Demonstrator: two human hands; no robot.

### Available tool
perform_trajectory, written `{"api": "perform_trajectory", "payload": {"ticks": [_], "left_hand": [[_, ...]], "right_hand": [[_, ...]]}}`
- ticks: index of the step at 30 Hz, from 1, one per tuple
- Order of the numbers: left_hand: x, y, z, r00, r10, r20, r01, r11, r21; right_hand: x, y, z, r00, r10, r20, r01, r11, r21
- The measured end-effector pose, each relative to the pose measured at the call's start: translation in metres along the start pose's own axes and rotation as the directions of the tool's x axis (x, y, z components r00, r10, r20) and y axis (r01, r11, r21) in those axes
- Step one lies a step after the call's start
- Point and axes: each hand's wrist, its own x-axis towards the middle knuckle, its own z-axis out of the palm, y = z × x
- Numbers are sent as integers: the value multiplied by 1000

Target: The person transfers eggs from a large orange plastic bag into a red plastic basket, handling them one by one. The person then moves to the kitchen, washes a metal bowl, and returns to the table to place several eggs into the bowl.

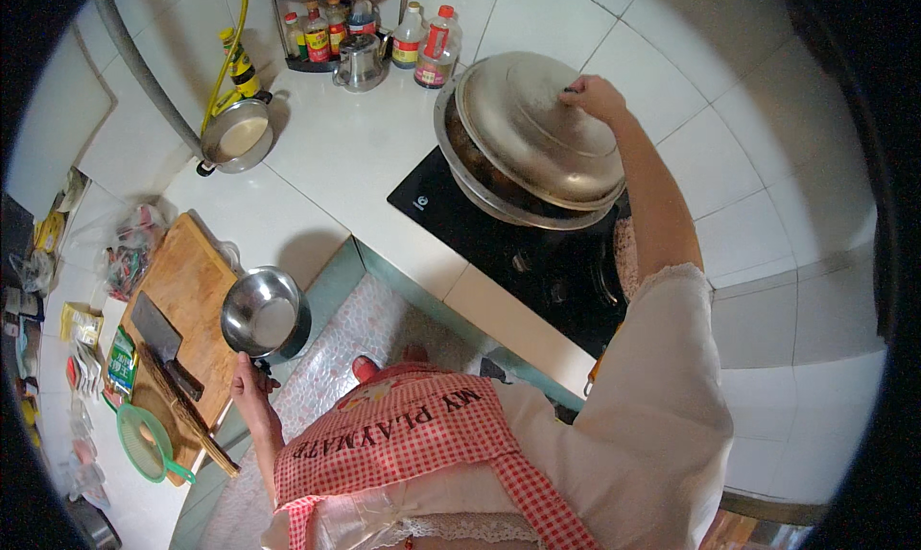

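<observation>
My right hand (596, 98) grips the knob of a large domed metal lid (529, 136). The lid is tilted and set off-centre over a wide metal wok (478, 194) on the hob, with a gap along the left and near side. Dark contents show through that gap, but I cannot tell what they are. Down at the left, my left hand (255, 391) holds a small stainless-steel saucepan (265, 312) by its handle, which the fingers mostly hide. Its shiny inside faces up and seems to hold nothing. The saucepan is beside the cutting board's edge.
A black glass gas hob (518, 262) supports the wok. A wooden cutting board (191, 269) bears a cleaver (157, 325); a green strainer (140, 442) lies by it. In the far corner are a two-handled pan (241, 136), a metal kettle (361, 64) and sauce bottles (439, 50).
</observation>
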Motion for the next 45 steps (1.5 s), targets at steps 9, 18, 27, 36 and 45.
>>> {"api": "perform_trajectory", "payload": {"ticks": [9,18,27,36,45], "left_hand": [[1,2,-5,996,-62,-69,72,987,144],[6,-5,-16,998,-65,16,66,997,-48],[62,-27,-62,967,15,-255,-17,1000,-5],[106,-32,-73,974,72,-215,-115,974,-195],[112,-47,-79,958,103,-268,-142,981,-129]], "right_hand": [[-4,-8,38,995,-104,-12,103,992,-80],[15,19,58,987,-158,-8,158,976,148],[-2,-3,48,948,-316,-30,318,944,92],[-22,-29,38,999,10,-41,-14,993,-114],[-20,-25,45,989,40,-140,-45,998,-32]]}}
